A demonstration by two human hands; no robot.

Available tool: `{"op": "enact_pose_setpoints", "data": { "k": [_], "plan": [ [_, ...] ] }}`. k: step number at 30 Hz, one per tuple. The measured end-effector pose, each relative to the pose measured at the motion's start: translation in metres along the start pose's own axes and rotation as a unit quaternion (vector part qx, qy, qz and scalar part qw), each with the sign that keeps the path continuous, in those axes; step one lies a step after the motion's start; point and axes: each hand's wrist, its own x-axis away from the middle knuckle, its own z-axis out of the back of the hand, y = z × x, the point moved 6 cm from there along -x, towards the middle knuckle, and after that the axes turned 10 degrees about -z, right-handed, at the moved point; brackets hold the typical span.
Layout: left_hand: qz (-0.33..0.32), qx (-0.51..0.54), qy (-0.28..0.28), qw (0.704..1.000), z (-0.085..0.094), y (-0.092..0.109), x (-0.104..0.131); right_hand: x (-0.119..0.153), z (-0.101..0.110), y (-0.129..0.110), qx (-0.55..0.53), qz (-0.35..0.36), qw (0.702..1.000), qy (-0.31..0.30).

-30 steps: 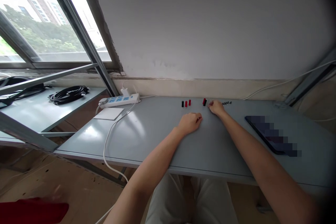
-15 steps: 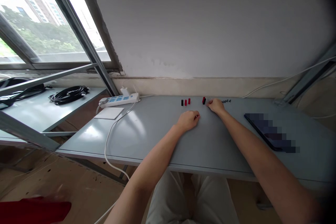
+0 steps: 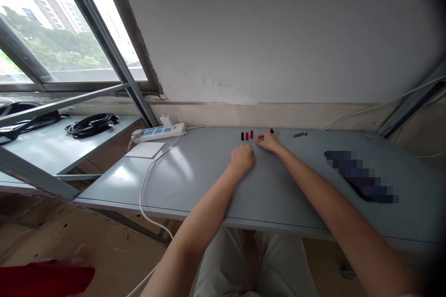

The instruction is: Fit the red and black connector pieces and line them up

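My left hand (image 3: 243,158) rests low over the grey table, its fingers curled in; whatever they may hold is hidden. Just to its right, my right hand (image 3: 269,142) reaches in with thumb and fingertips in a loose pinch, and anything between them is too small to make out. Beyond the hands stand a small black cylinder (image 3: 242,136) and two red ones, the nearer red cylinder (image 3: 247,136) beside the farther red cylinder (image 3: 251,134). Behind my right hand, a red and black pair of cylinders (image 3: 272,131) is partly covered.
Several small dark metal pieces (image 3: 300,135) lie at the back right. A dark, pixelated flat device (image 3: 362,178) is on the right. A white power strip (image 3: 160,132), a white flat plate (image 3: 145,150) and a white cable (image 3: 141,190) occupy the left side.
My right hand has moved left, away from the small metal pieces, and now partly covers the red and black pair. My left hand has shifted slightly left.
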Motion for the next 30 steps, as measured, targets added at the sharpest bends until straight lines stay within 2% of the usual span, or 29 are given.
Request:
{"op": "enact_pose_setpoints", "data": {
  "k": [8, 14, 17, 20, 23, 26, 30],
  "plan": [
    [0.039, -0.037, 0.002, 0.999, 0.002, -0.004, 0.001, -0.010, -0.014, -0.014, 0.000, -0.051, 0.999, 0.006],
    [0.055, -0.015, 0.022, 0.998, 0.006, -0.006, 0.000, -0.006, -0.011, -0.020, 0.011, -0.045, 0.999, 0.025],
    [0.037, 0.021, 0.077, 0.996, 0.012, -0.002, 0.001, 0.009, 0.002, -0.024, 0.059, 0.007, 0.997, 0.053],
    [0.010, 0.061, 0.137, 0.989, 0.018, 0.002, 0.002, 0.038, 0.019, -0.036, 0.136, 0.126, 0.977, 0.108],
    [-0.006, 0.076, 0.141, 0.987, 0.016, 0.002, 0.000, 0.068, 0.031, -0.044, 0.173, 0.216, 0.951, 0.141],
    [-0.026, 0.095, 0.124, 0.987, 0.009, 0.001, -0.004, 0.084, 0.036, -0.037, 0.169, 0.233, 0.947, 0.144],
    [-0.065, 0.183, 0.162, 0.968, 0.007, 0.001, -0.009, 0.088, 0.041, -0.016, 0.086, 0.193, 0.967, 0.143]
  ]
}}
